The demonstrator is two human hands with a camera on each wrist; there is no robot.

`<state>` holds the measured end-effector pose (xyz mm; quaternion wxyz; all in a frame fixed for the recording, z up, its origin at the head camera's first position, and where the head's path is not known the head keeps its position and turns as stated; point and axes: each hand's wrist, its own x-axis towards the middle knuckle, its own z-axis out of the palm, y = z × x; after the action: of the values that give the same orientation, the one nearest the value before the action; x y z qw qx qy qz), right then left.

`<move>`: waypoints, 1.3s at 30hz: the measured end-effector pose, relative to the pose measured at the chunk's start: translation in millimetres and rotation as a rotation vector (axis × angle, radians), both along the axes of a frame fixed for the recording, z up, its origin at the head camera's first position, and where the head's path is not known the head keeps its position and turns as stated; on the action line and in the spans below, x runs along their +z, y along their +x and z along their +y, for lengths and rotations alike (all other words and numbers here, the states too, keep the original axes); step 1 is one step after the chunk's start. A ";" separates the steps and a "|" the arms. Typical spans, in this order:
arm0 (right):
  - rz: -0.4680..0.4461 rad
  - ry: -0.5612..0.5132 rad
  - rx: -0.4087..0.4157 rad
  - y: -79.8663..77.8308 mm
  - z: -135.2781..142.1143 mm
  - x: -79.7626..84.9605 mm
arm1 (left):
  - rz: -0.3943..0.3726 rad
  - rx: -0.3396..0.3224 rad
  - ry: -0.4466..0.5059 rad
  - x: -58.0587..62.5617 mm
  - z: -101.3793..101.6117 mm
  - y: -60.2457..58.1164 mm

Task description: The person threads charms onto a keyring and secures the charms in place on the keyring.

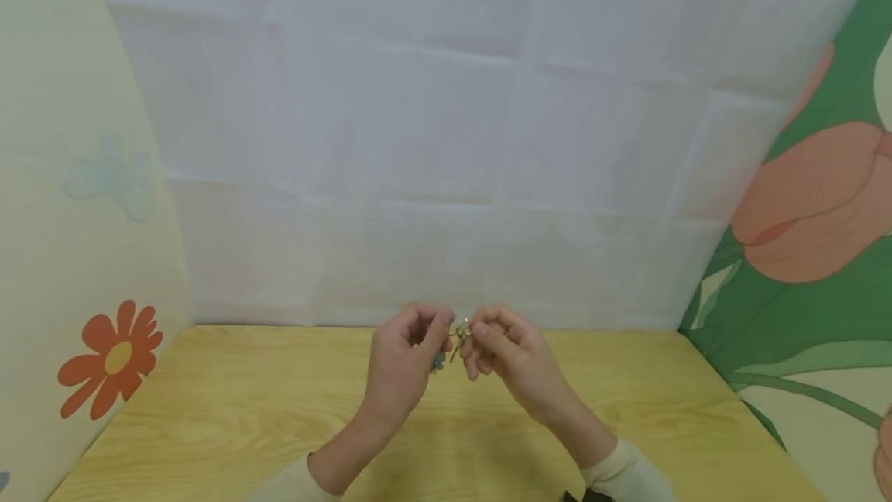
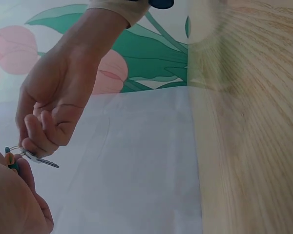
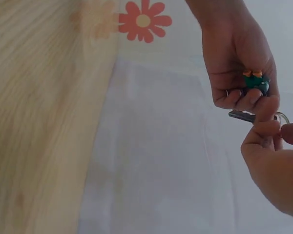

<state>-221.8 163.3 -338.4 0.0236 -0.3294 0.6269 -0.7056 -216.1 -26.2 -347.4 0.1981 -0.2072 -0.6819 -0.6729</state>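
Note:
Both hands meet over the table around a small key ring [image 1: 463, 323]. My left hand [image 1: 400, 362] pinches the ring between thumb and fingers. A small green charm with orange ends [image 3: 255, 82] sits against that hand's curled fingers, showing below them in the head view. From the other side my right hand [image 1: 516, 359] pinches the ring with thumb and forefinger, its other fingers curled loosely. A metal key [image 2: 46, 162] hangs from the ring between the two hands; its toothed blade shows in the right wrist view. The fingertips hide part of the ring.
Below the hands lies a light wood-grain table [image 1: 244, 401]. A creased white cloth [image 1: 418, 138] rises behind its far edge. Panels with a red flower [image 1: 118, 359] on the left and pink tulips [image 1: 815, 208] on the right flank it.

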 end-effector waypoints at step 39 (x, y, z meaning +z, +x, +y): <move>1.025 0.482 -0.531 -8.6 4.8 -3.2 | 0.028 -0.038 -0.132 2.0 -2.5 -2.8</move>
<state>-230.4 168.1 -341.6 -0.3828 -0.4445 0.7605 -0.2783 -218.8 -28.7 -345.4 0.1807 -0.2421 -0.7178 -0.6272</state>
